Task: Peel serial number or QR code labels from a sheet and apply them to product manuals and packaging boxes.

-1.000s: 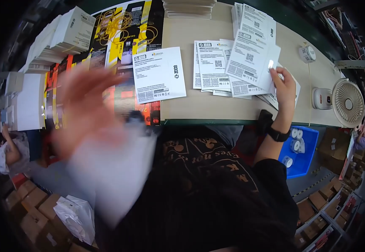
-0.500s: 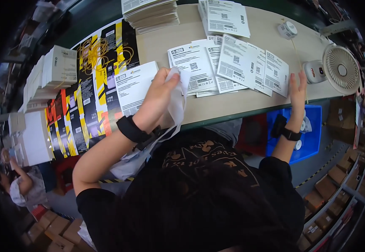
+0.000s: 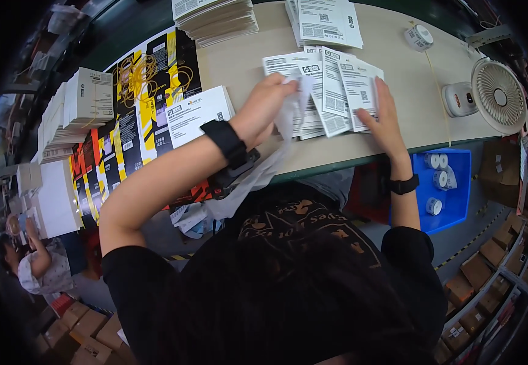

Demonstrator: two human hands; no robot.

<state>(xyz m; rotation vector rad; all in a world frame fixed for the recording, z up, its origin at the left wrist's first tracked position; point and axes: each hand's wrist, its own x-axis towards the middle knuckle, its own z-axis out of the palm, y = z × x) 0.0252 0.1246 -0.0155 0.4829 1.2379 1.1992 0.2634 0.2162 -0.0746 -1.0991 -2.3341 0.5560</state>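
My left hand (image 3: 258, 111) is closed, pinching a strip of translucent white backing paper (image 3: 287, 118). The strip hangs from the fingers over the table's near edge toward my body. Right beside that hand lies an overlapping group of white printed cards (image 3: 332, 79), partly covered by the paper. My right hand (image 3: 387, 125) is open at the group's right edge, its fingers stretched along the side and the thumb over the rightmost card. Left of my left wrist is a stack of similar white cards (image 3: 198, 115), partly behind the forearm.
Tall card stacks (image 3: 221, 21) and another pile (image 3: 328, 24) stand at the back. Rubber bands (image 3: 136, 76) lie on printed black-and-yellow sheets at left. A label roll (image 3: 419, 38) and white fan (image 3: 498, 96) are at right, above a blue bin (image 3: 458, 201) holding rolls.
My right hand has moved left, and the fanned cards are now bunched closer together. My left hand has shifted right with the backing paper.
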